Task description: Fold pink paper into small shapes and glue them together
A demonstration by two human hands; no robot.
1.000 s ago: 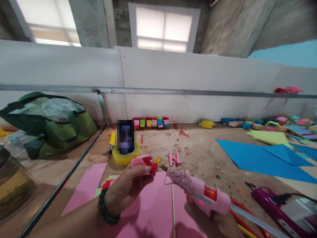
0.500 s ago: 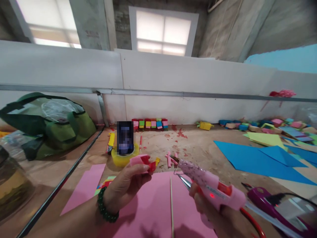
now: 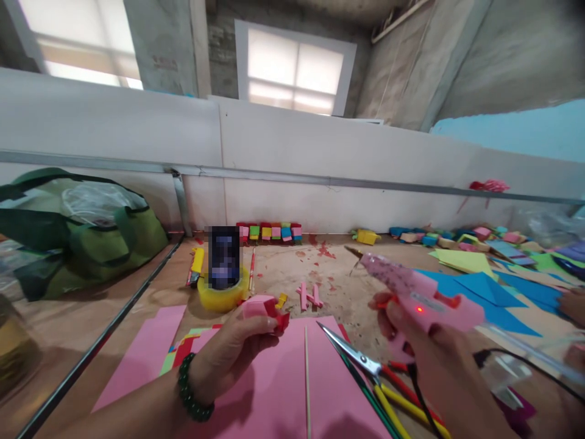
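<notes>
My left hand pinches a small folded paper piece, pink with red parts at its right end. In my right hand is a pink hot glue gun with a lit red light, its nozzle pointing up and left, away from the paper piece. Beneath both hands lies pink paper, with a thin stick across it. Scissors with red and yellow handles rest on its right part, below the glue gun. Small pink paper strips lie just beyond the sheet.
A phone leans in a yellow tape roll. Folded colored paper pieces line the back wall. Blue paper lies right, near another person's hand. A green bag and a jar are at left.
My right hand has carried the glue gun up and to the right, away from the pink strips, uncovering the scissors. My left hand keeps its pinch. Another person's hand now shows at right.
</notes>
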